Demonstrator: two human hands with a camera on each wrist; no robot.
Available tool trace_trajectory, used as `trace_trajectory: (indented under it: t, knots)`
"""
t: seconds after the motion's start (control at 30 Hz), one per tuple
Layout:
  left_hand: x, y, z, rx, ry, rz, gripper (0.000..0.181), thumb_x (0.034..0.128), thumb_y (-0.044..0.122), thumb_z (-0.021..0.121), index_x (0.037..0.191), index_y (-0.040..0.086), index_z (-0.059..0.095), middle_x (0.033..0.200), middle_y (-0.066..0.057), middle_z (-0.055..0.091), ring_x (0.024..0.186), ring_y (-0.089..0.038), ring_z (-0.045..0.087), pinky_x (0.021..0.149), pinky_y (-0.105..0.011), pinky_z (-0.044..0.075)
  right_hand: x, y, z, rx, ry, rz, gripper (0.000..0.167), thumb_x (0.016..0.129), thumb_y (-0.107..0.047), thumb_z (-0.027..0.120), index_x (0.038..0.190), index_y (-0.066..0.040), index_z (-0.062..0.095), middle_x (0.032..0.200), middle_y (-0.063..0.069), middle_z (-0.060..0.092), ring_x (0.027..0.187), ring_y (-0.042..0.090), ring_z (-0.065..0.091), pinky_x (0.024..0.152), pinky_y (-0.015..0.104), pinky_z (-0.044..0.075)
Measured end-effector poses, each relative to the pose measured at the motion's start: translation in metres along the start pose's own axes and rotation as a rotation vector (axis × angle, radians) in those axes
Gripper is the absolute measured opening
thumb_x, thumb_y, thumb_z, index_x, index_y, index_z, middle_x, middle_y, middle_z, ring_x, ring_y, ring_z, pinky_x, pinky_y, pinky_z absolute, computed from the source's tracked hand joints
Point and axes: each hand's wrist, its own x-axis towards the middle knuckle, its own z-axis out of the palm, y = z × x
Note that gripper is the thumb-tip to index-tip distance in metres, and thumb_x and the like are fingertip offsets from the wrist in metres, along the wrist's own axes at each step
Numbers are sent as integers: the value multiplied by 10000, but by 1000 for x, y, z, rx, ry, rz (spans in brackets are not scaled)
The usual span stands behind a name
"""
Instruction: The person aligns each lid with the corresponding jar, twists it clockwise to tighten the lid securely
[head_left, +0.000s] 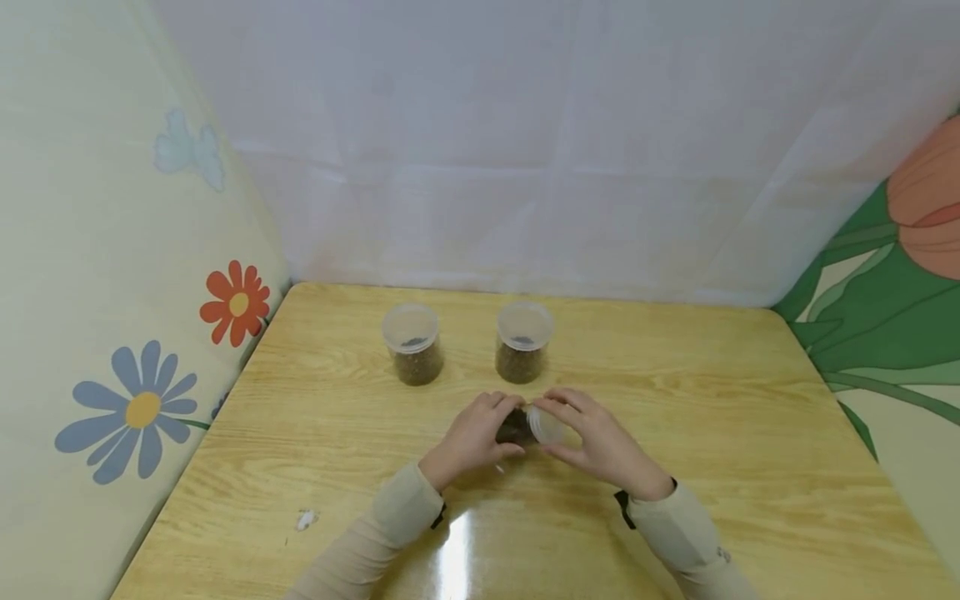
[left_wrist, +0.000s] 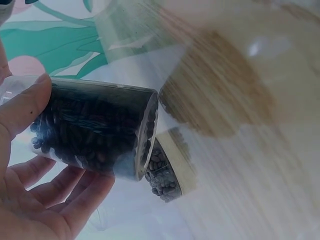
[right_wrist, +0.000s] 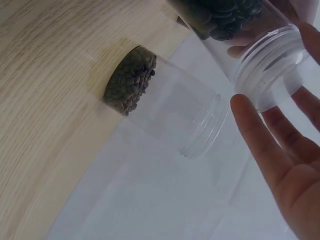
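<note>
My left hand grips a clear plastic jar part filled with dark beans. The jar is tipped on its side, its mouth end turned toward my right hand. The fingers and thumb of that hand hold the translucent lid at this end. Seen from the left wrist, the dark beans lie along the jar's wall and base, between thumb and fingers. In the right wrist view, fingers surround the clear ridged rim; how tightly the lid sits cannot be told.
Two more clear jars, the left one and the right one, stand upright behind my hands with dark beans in their lower parts. The wooden table meets a white cloth at the back. A small white mark is at front left.
</note>
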Motion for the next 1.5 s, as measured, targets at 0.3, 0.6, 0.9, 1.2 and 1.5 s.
trace_trajectory:
  t: [0.3,0.6,0.9,1.2,1.5]
  knots:
    - [-3,-2,3,-4,-2,7,662,738,342,746,1277,75,470,1163,-90,580,1013,-224,534,845,-346,468,1,-2,1,-39,19,-15,596,645,-158,823,1175,-30,582,1086,133,568,969,276,563,759,397,508]
    - [-4,1,3,69,-9,9,655,745,362,737,1268,64,480,1148,-75,573,990,-201,517,822,-306,473,3,-5,3,23,1,99,536,714,-215,778,1160,12,587,1032,141,597,706,165,590,562,177,480]
    - [-5,4,1,80,2,19,635,741,366,739,1248,78,488,1126,-60,573,962,-193,513,771,-292,482,3,-9,5,24,28,221,505,707,-306,774,1070,14,629,791,19,566,609,126,503,503,171,397]
    - [-4,4,1,99,2,24,629,739,378,736,1243,87,497,1123,-58,575,959,-186,512,770,-293,481,3,-11,5,11,23,276,510,712,-332,767,1062,13,633,769,19,581,609,127,531,513,187,427]
    - [-5,3,-1,70,6,18,639,743,354,740,1260,78,488,1140,-59,573,975,-187,512,791,-291,478,1,-5,0,-36,-38,43,641,659,-236,817,1211,-40,558,1122,112,561,968,250,576,766,374,512]
